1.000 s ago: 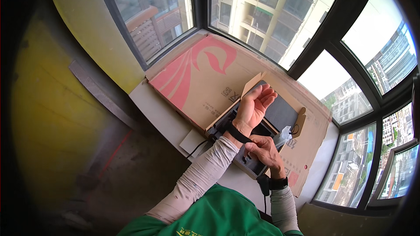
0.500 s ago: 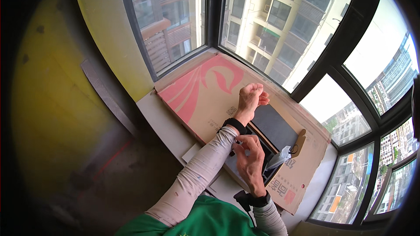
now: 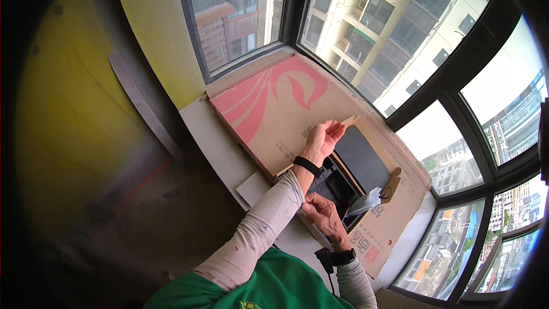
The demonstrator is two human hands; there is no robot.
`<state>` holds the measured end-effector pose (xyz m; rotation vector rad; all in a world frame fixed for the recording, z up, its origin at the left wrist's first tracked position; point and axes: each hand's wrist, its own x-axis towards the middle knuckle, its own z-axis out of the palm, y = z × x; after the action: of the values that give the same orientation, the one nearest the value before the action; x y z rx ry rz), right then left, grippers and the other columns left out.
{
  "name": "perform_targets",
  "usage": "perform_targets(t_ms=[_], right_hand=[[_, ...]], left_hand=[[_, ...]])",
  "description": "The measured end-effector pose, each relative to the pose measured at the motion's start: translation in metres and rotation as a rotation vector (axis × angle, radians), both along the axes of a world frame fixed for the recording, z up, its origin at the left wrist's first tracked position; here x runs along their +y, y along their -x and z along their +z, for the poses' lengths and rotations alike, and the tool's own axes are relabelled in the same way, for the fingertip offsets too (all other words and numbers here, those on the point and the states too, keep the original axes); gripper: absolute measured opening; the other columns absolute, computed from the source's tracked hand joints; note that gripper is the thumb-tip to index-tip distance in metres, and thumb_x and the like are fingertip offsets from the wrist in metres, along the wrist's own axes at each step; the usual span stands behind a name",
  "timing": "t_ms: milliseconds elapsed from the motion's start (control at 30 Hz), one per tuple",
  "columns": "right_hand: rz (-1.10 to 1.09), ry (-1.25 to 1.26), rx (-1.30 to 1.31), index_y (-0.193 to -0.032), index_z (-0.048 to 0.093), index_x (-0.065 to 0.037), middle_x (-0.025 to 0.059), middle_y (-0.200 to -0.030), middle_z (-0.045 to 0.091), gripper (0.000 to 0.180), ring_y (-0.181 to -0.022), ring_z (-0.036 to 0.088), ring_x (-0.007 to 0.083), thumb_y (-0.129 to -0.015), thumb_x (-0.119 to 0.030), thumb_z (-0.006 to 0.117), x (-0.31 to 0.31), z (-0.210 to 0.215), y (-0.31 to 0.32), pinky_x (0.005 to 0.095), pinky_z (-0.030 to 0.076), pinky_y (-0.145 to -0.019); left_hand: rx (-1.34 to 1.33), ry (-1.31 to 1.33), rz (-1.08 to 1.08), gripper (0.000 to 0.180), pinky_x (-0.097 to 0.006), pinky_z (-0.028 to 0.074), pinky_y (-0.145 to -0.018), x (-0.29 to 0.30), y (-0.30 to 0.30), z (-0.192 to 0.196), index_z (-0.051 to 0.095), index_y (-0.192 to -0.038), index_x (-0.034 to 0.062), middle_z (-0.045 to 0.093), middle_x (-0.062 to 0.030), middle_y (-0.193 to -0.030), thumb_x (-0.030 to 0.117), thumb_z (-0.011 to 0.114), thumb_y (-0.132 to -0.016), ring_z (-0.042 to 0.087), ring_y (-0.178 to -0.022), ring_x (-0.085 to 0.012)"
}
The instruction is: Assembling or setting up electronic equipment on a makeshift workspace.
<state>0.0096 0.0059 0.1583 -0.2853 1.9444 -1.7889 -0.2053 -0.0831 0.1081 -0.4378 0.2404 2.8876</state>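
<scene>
My left arm reaches over an open box, its sleeve (image 3: 251, 234) pale and stained. At its end my left hand (image 3: 323, 139) is turned palm up, empty, fingers loosely extended. A black band (image 3: 307, 166) circles that wrist, with bare skin between it and the cuff. Beside the cuff, my right hand (image 3: 323, 215) pinches the sleeve edge between thumb and fingers. The right wrist wears another black band (image 3: 343, 257), and a black piece with a cable (image 3: 324, 260) hangs next to it. Below my hands lies the box's black tray (image 3: 338, 187); its dark lid lining (image 3: 363, 157) is folded back.
A large flat cardboard carton (image 3: 251, 103) with a pink print lies on the pale windowsill (image 3: 211, 143). Crumpled translucent plastic (image 3: 366, 201) sits by the open box. Dark window frames (image 3: 423, 109) rise behind; a yellow wall (image 3: 154, 34) stands at the left.
My right hand has drawn the left sleeve back toward the elbow, baring skin below the band. My left fingers have straightened a little. The view has shifted slightly.
</scene>
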Motion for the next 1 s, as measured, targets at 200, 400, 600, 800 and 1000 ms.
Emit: perform_targets(t_ms=[200,400,600,800,1000], right_hand=[[-0.005,0.411,-0.202,-0.119,0.07,-0.003,-0.0029,-0.105,0.071,0.032,-0.098,0.06,0.0078,-0.101,-0.029,0.071,-0.003,-0.078,-0.008,0.029,0.049,-0.091],[0.032,0.332,-0.227,-0.088,0.065,-0.003,-0.0006,-0.069,0.056,0.043,-0.062,0.049,0.0082,-0.095,-0.044,0.075,0.015,-0.019,-0.018,0.0246,0.035,-0.055],[0.069,-0.212,0.34,-0.092,0.063,0.004,0.0134,-0.065,0.053,0.037,-0.058,0.046,0.0202,-0.097,-0.032,0.072,-0.038,0.057,0.002,0.0367,0.039,-0.056],[0.224,-0.195,0.383,-0.126,0.069,0.0,0.0214,-0.123,0.072,0.036,-0.101,0.074,0.036,-0.09,-0.004,0.074,0.009,0.04,-0.033,0.0404,0.058,-0.086],[0.173,-0.492,0.527,-0.108,0.076,0.001,0.0158,-0.093,0.075,0.039,-0.076,0.069,0.0328,-0.1,-0.035,0.063,0.01,0.078,0.096,0.0382,0.055,-0.073]], left_hand=[[0.018,-0.439,0.085,0.019,-0.035,0.066,-0.085,-0.003,-0.009,0.006,0.06,-0.109,-0.008,0.069,-0.0189,-0.102,0.01,0.056,-0.105,0.071,-0.097,-0.0295],[0.526,1.837,0.457,0.025,-0.045,0.056,-0.067,0.006,-0.02,-0.016,0.055,-0.12,0.0019,0.069,-0.0156,-0.084,0.013,0.059,-0.098,0.071,-0.076,-0.0325],[1.392,2.288,0.072,0.023,-0.045,0.057,-0.064,0.012,-0.043,-0.053,0.055,-0.116,0.0007,0.068,-0.0167,-0.09,0.003,0.056,-0.093,0.071,-0.079,-0.0347],[1.439,2.507,-0.148,0.009,-0.038,0.056,-0.061,0.02,-0.075,-0.048,0.054,-0.094,0.0049,0.066,-0.0117,-0.077,0.011,0.06,-0.093,0.07,-0.068,-0.0275],[1.842,2.418,-0.457,0.04,-0.038,0.042,-0.112,0.054,-0.138,-0.045,0.059,-0.131,0.0126,0.058,-0.0094,-0.141,0.027,0.068,-0.095,0.055,-0.131,-0.0234]])
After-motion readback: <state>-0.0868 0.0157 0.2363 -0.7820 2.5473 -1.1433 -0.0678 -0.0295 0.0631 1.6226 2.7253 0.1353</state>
